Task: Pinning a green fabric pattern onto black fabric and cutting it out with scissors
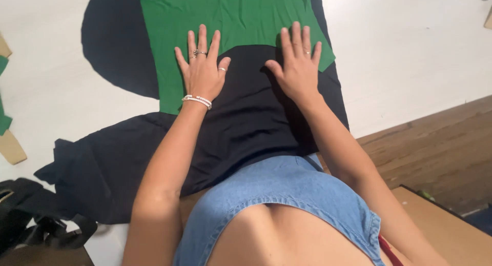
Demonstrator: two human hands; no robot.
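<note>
Head view: looking down over a denim top at both arms stretched forward onto cloth spread on a white bench (410, 50).
Left hand (202, 71): flat and open, fingers spread, palm down; it grips nothing. It lies across the edge where the black cloth meets the green cloth, fingertips on the green, heel on the black. Rings show on three fingers, and a white bead bracelet (197, 100) circles the wrist.
Right hand (297, 66): also flat and open, fingers close together, thumb out to the side, gripping nothing. Palm on the black cloth, fingertips reaching onto the green. One ring shows.
Green cloth (225, 14): a broad piece lying flat on the bench, running from the top edge down to the hands, partly over the black.
Black cloth (246, 122): lies over the green's lower part under both hands and trails toward the body; more black shows to the left of the green.
Left edge: a black strap (56, 230) beside the black cloth, and a tan card piece (11, 148).
Right side: wooden floor (441, 143) beyond the bench edge.
</note>
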